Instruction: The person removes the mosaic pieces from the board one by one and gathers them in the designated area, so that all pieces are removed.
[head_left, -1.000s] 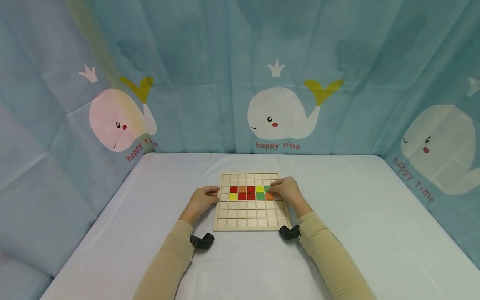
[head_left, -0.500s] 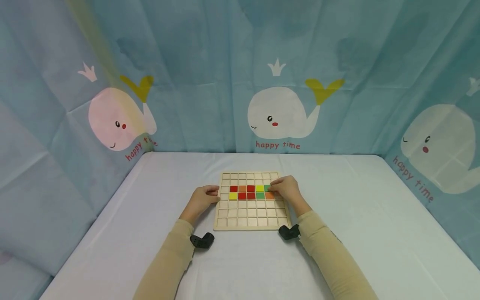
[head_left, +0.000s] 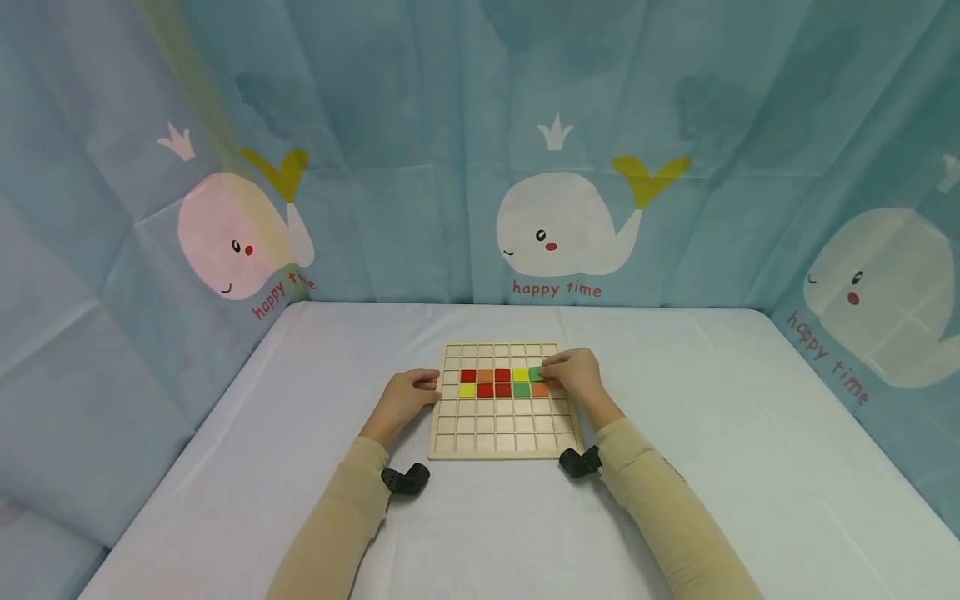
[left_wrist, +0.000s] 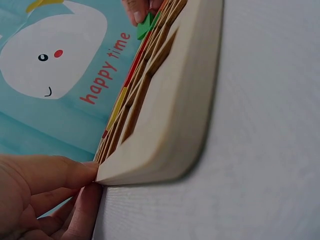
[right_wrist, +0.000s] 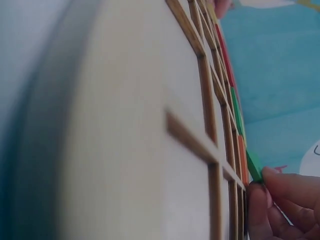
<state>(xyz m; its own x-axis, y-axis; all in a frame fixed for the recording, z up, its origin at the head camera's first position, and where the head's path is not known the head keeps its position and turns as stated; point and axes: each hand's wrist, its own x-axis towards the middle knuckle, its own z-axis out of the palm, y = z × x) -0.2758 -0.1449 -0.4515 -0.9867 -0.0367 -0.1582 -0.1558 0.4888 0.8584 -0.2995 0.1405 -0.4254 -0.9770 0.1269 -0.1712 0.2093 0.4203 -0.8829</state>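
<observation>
A pale wooden grid board (head_left: 495, 425) lies on the white table, with two rows of red, orange, yellow and green square tiles in its middle cells. My right hand (head_left: 576, 377) reaches over the board's right side and pinches a green tile (head_left: 536, 374) at the right end of the upper row. In the right wrist view that green tile (right_wrist: 253, 162) tilts up out of the row, beside an orange tile (right_wrist: 243, 159). My left hand (head_left: 405, 402) holds the board's left edge, thumb and fingertips at the rim in the left wrist view.
A white cloth covers the table (head_left: 480, 533). Blue curtains (head_left: 390, 225) with printed whales stand behind it and at both sides. A black device (head_left: 406, 480) is worn on the left wrist and another black device (head_left: 580, 462) on the right.
The green tile in my right hand has risen slightly and tilted, so more of it shows. My left hand stays at the board's edge.
</observation>
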